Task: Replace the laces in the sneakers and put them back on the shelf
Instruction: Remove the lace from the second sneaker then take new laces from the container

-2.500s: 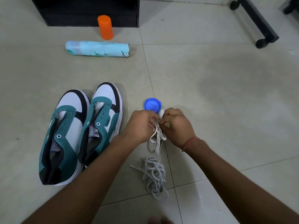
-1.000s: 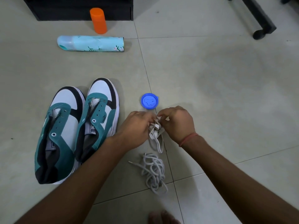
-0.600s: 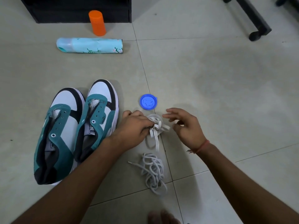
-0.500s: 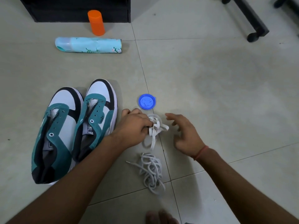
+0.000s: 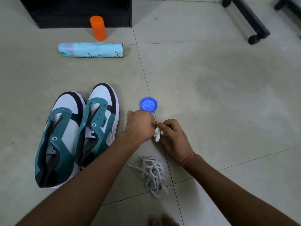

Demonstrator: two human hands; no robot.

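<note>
Item: flat white lace (image 5: 157, 135), bunched into a small folded bundle. Held between my two hands just above the floor (image 5: 211, 95). My left hand (image 5: 140, 126) has its fingers curled in, pinching the bundle from its left side. My right hand (image 5: 175, 137) has thumb and fingers curled round the bundle from the right; a thin red band sits at that wrist. Both grips are closed on the lace, with only a short creased end showing below the knuckles.

Item: second lace (image 5: 153, 174), round cord, pale grey-white. It lies loose in a tangled heap on the floor, near me and below my hands, one tipped end trailing out to the left.

Item: pair of sneakers (image 5: 76, 134), teal, white and black, white toe caps with black trim, white soles. They stand side by side on the floor to the left of my left arm, toes pointing away from me. The eyelets are bare and the tongues are exposed.

Item: round blue lid (image 5: 148, 105), flat on the floor just beyond my left hand.

Item: pale turquoise spray can (image 5: 91, 50), lying on its side, farther off, beyond the sneakers.

Item: orange cylinder (image 5: 98, 27), upright, just past the can and in front of a black cabinet (image 5: 73, 12).

Item: black wheeled frame (image 5: 249, 20), top right.
</note>
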